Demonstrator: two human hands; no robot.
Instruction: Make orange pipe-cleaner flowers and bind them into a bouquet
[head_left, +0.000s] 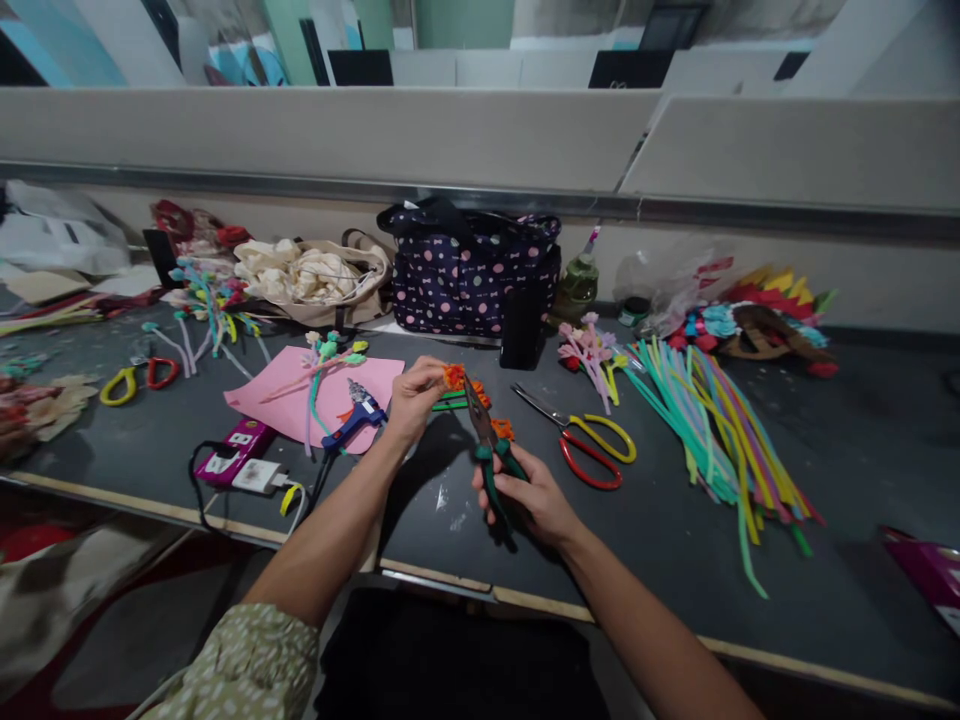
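My left hand (pixel 417 400) pinches a small fuzzy orange flower (pixel 454 377) of pipe cleaner over the table's middle. In my right hand (pixel 534 497) are green-handled pliers (pixel 490 472), their long jaws pointing up to the flower. Whether the jaws grip it cannot be made out. More orange fuzzy pieces (pixel 502 429) show beside the jaws, and green stems (pixel 450 402) lie just behind. To the right are scissors (pixel 592 448) with one red and one yellow handle. A blue glue gun (pixel 354 420) rests on a pink sheet (pixel 262 392) near my left forearm.
A bundle of coloured pipe cleaners (pixel 712 430) lies at right. Behind stand a dark patterned bag (pixel 472 270), an upright phone (pixel 522 330) and a cloth-filled beige bag (pixel 360 290). A purple power strip (pixel 241 447) with cables, plus more scissors (pixel 120 387), occupy the left.
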